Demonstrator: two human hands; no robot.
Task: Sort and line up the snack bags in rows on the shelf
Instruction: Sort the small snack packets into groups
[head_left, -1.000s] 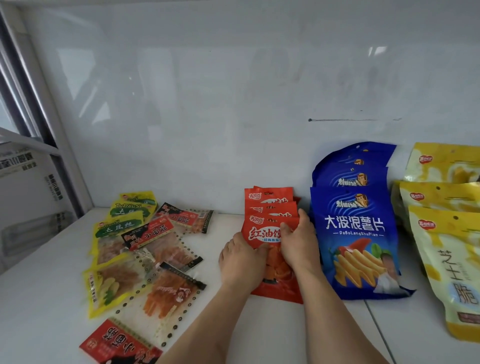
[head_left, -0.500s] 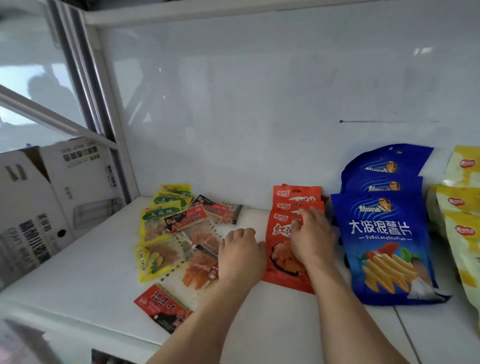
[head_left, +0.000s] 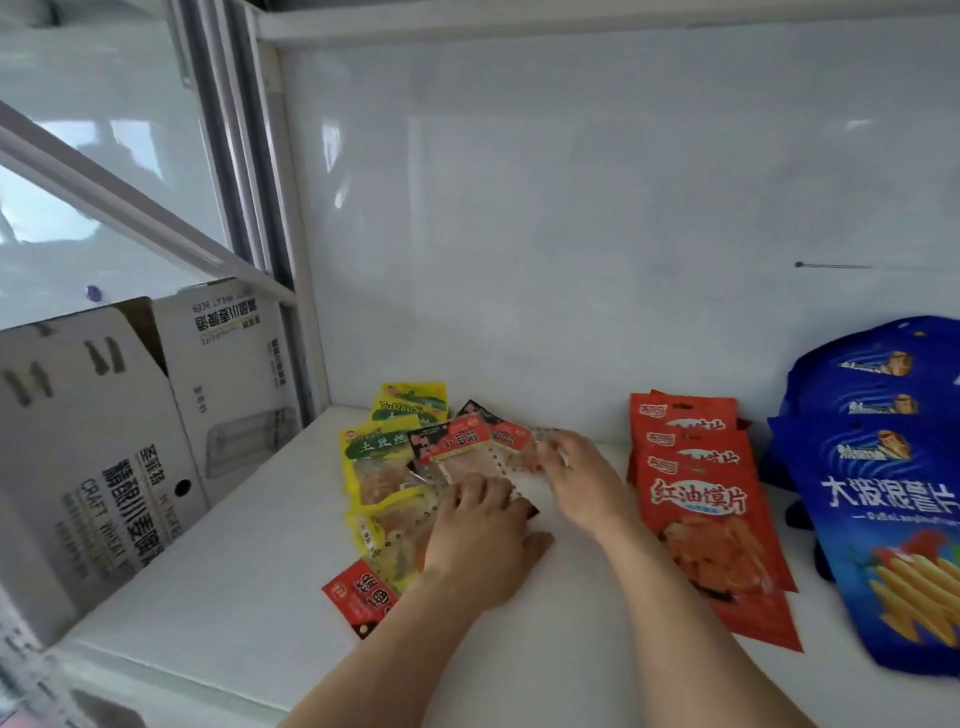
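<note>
A loose pile of small snack packets lies on the white shelf: yellow-green packets at the left, clear red-topped packets over them, and one red packet near the front edge. My left hand lies flat on the clear packets in the pile. My right hand pinches the far clear red-topped packet at its edge. To the right stands a row of orange-red bags, overlapping front to back. Blue chip bags are lined up at the far right.
The shelf's white back wall rises close behind the bags. A metal upright bounds the shelf at the left, with printed cardboard boxes beyond it. Bare shelf lies between the pile and the orange-red row.
Both hands left the orange-red bags and moved left onto the pile of small packets. The view swung left, so the yellow bags at the far right dropped out of sight.
</note>
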